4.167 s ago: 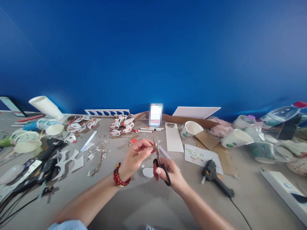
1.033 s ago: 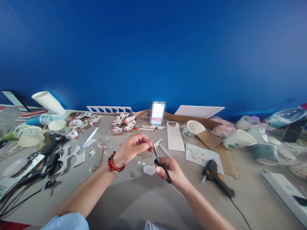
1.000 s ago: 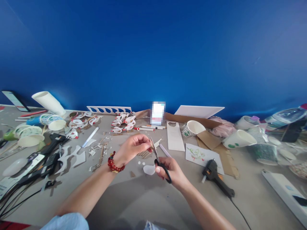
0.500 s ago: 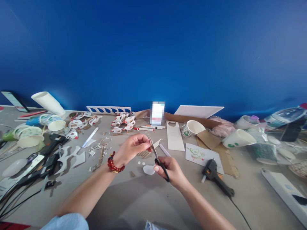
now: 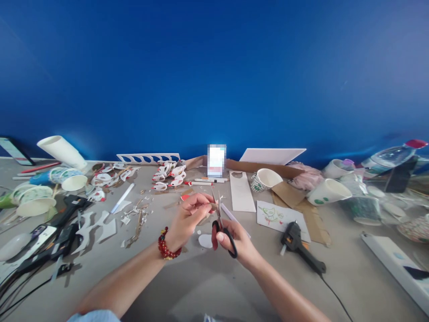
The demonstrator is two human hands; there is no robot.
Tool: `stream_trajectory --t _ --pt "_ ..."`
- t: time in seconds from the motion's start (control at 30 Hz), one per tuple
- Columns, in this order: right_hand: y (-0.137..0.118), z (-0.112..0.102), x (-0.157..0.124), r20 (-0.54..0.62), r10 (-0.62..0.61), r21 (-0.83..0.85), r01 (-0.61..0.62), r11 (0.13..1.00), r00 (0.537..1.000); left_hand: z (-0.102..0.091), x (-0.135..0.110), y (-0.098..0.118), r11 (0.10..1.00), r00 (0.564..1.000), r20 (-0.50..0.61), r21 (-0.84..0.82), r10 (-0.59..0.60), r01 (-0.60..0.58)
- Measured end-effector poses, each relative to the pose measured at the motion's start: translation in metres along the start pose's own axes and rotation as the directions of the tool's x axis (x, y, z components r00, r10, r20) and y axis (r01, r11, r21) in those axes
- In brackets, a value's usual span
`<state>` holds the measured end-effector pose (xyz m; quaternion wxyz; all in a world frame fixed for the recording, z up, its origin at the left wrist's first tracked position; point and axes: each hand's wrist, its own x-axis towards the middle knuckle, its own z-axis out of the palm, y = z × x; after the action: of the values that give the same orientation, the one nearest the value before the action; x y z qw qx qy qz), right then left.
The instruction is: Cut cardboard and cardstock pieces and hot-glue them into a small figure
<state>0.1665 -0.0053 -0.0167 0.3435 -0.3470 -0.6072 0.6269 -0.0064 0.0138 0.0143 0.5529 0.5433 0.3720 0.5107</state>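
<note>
My left hand [image 5: 189,218], with a red bead bracelet on the wrist, pinches a small brown scrap of cardboard [image 5: 212,206] above the grey table [image 5: 208,286]. My right hand [image 5: 236,241] grips black-handled scissors [image 5: 221,226]. Their blades point up and away and are slightly apart at the scrap. A small white oval cut-out [image 5: 205,240] lies on the table just below both hands.
A black glue gun [image 5: 298,243] with its cord lies to the right, beside a drawn-on card [image 5: 279,216]. Paper cups [image 5: 326,192] crowd the right; more cups [image 5: 36,203], cables and white offcuts [image 5: 95,226] fill the left. Markers [image 5: 206,181] and white-red paper shapes [image 5: 167,174] lie near the blue wall.
The scissor blades have swung more upright and opened a little at the scrap. Both hands have shifted slightly nearer to me, and the view has dipped a little.
</note>
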Motion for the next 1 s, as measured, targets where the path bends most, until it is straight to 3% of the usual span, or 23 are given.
stream_trajectory --t 0.2,1.0 --pt "0.002 0.000 -0.002 -0.013 -0.002 0.033 0.003 0.999 1.000 0.011 -0.008 -0.007 0.997 0.997 -0.070 -0.076 0.025 -0.030" --pt "0.020 0.001 -0.002 -0.068 0.024 0.071 -0.019 0.997 0.997 0.014 -0.008 -0.018 0.988 0.989 -0.146 -0.152 0.007 -0.030"
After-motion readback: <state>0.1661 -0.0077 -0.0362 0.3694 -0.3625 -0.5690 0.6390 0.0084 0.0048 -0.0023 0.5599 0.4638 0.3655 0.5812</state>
